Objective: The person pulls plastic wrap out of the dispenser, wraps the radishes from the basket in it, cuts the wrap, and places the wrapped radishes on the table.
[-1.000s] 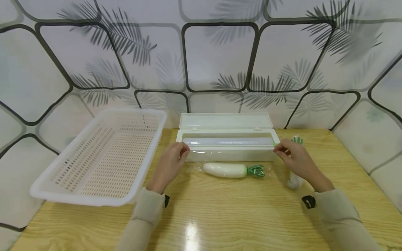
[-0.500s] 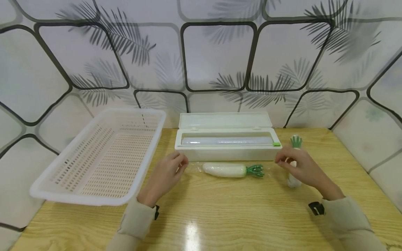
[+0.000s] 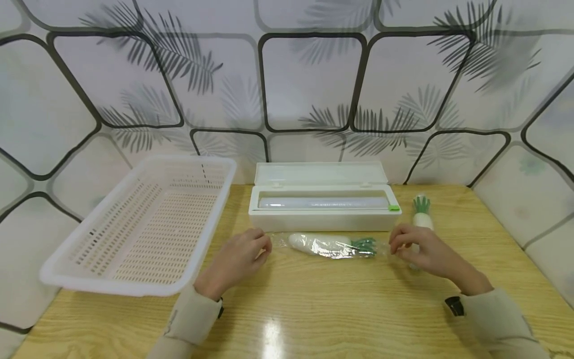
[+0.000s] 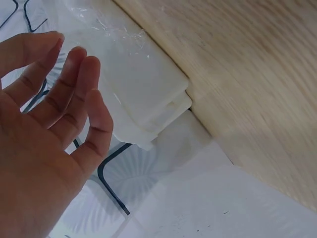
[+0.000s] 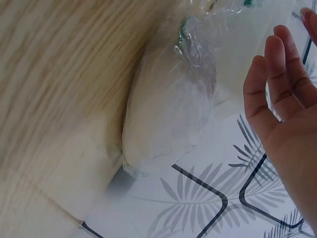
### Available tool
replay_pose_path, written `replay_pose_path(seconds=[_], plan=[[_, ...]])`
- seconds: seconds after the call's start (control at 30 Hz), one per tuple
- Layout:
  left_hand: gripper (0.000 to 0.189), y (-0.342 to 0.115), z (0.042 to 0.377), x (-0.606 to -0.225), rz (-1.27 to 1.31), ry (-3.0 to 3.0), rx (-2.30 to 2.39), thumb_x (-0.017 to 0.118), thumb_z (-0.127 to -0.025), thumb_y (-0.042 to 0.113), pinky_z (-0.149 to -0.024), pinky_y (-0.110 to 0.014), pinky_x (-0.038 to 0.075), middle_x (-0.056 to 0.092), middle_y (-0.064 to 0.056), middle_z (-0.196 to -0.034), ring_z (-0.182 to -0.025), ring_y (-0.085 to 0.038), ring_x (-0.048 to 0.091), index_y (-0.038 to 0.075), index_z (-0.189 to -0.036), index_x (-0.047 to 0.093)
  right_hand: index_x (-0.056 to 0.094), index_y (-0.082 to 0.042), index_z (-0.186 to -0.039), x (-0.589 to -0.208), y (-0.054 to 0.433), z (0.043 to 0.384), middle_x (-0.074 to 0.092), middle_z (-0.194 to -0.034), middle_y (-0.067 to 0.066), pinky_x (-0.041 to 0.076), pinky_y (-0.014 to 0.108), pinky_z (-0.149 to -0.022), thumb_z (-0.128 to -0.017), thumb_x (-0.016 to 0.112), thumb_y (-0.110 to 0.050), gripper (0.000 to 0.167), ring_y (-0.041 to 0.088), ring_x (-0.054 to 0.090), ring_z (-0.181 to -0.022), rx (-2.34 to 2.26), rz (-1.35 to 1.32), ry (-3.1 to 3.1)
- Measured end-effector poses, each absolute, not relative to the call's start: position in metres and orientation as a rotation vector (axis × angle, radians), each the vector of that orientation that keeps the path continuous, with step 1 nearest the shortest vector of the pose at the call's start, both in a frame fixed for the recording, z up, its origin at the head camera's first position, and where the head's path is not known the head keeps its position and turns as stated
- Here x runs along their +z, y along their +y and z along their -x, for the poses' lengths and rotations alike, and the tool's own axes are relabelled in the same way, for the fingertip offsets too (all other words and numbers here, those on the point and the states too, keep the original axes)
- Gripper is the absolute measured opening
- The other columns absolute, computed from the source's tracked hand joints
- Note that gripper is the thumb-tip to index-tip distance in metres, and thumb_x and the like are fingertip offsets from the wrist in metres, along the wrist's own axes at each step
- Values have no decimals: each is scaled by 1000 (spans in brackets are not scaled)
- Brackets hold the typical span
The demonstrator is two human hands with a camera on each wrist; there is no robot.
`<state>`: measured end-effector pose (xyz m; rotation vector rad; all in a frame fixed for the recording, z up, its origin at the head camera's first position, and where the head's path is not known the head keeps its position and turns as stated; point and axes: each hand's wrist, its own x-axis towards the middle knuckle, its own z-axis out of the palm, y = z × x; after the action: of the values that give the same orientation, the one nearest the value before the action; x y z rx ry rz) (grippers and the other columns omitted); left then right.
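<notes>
A white toy radish (image 3: 319, 244) with green leaves lies on the wooden table in front of an open white cling film dispenser (image 3: 323, 219). A sheet of clear cling film (image 3: 334, 248) is draped over the radish. My left hand (image 3: 265, 247) pinches the film's left end and my right hand (image 3: 393, 245) pinches its right end. In the left wrist view my left hand's fingers (image 4: 74, 94) lie fairly straight beside the dispenser (image 4: 143, 94). The right wrist view has my right hand's fingers (image 5: 280, 79) next to a second radish (image 5: 168, 109), which is wrapped in film.
A large white perforated basket (image 3: 139, 224) stands on the table (image 3: 314, 309) at the left. The second radish (image 3: 421, 217) lies just behind my right hand. The dispenser's lid (image 3: 320, 173) leans back against the patterned wall.
Both hands came down and toward me from the dispenser's front edge to the table. The film came away from the dispenser and now lies over the radish.
</notes>
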<state>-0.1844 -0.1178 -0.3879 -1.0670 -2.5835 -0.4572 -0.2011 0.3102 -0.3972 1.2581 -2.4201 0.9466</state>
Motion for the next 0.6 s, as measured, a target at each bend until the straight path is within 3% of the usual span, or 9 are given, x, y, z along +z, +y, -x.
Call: replay_pose_path(seconds=[0.3, 0.6], plan=[[8, -110, 186, -387, 1098, -2740, -374, 75, -87, -3, -67, -29, 54, 65, -4, -87, -79, -20, 62, 5, -87, 72, 68, -19, -74, -403, 298, 203, 59, -90, -8, 47, 25, -64, -65, 74, 17, 38, 13, 56, -78, 717, -1320, -2444], [16, -100, 191, -384, 938, -2671, -345, 75, -88, 5, -53, -28, 47, 56, 0, -70, -62, -14, 54, 7, -74, 67, 63, -20, -77, -390, 294, 204, 56, -83, -15, 49, 29, -57, -71, 72, 14, 36, 3, 53, -71, 619, -1174, -2466]])
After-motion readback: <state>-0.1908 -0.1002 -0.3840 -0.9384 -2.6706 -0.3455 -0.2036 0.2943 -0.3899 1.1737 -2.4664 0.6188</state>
